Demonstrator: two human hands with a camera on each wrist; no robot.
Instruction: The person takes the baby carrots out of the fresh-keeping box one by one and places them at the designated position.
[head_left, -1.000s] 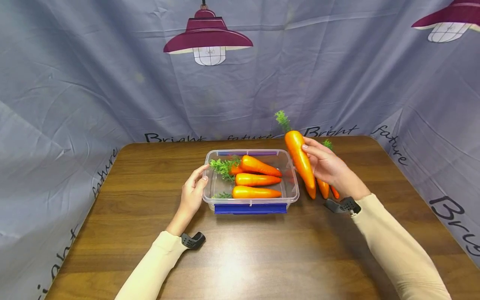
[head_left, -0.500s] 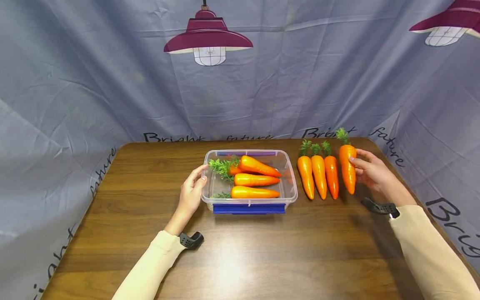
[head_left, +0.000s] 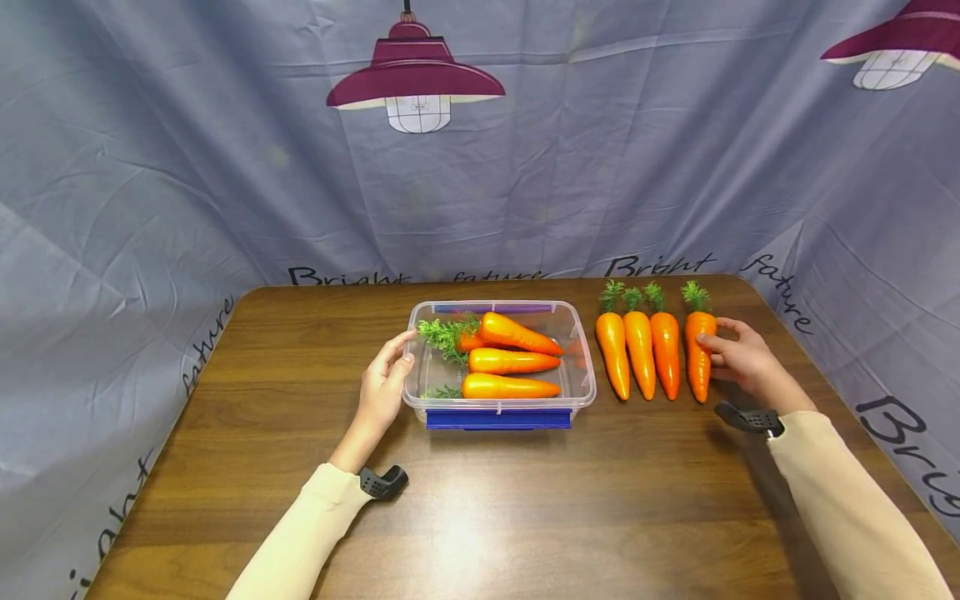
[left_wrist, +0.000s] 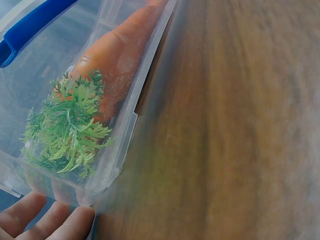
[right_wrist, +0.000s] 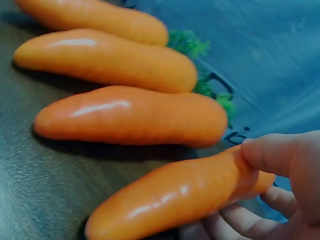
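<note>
At the table's right side, my right hand (head_left: 746,360) pinches an orange carrot (head_left: 699,367) with a leafy green top, its thumb on the upper side and fingers around the far side. In the right wrist view, the carrot (right_wrist: 170,197) lies at a slant with its tip low. Three more carrots (head_left: 641,354) lie in a row to its left, tips toward me. My left hand (head_left: 384,387) rests its fingertips against the left end of a clear plastic box (head_left: 498,403). Inside that box are several carrots (head_left: 513,361), leaves to the left; some leaves are partly hidden.
A blue clip (head_left: 498,419) hangs on the box's front side. The wooden table (head_left: 480,508) ends close behind the box, in front of a grey-blue curtain (head_left: 480,192) printed with lamps. The table's right edge runs near my right forearm.
My right hand has carried the carrot right from beside the box, then lowered it at the right end of the row. The left hand has stayed at the box.
</note>
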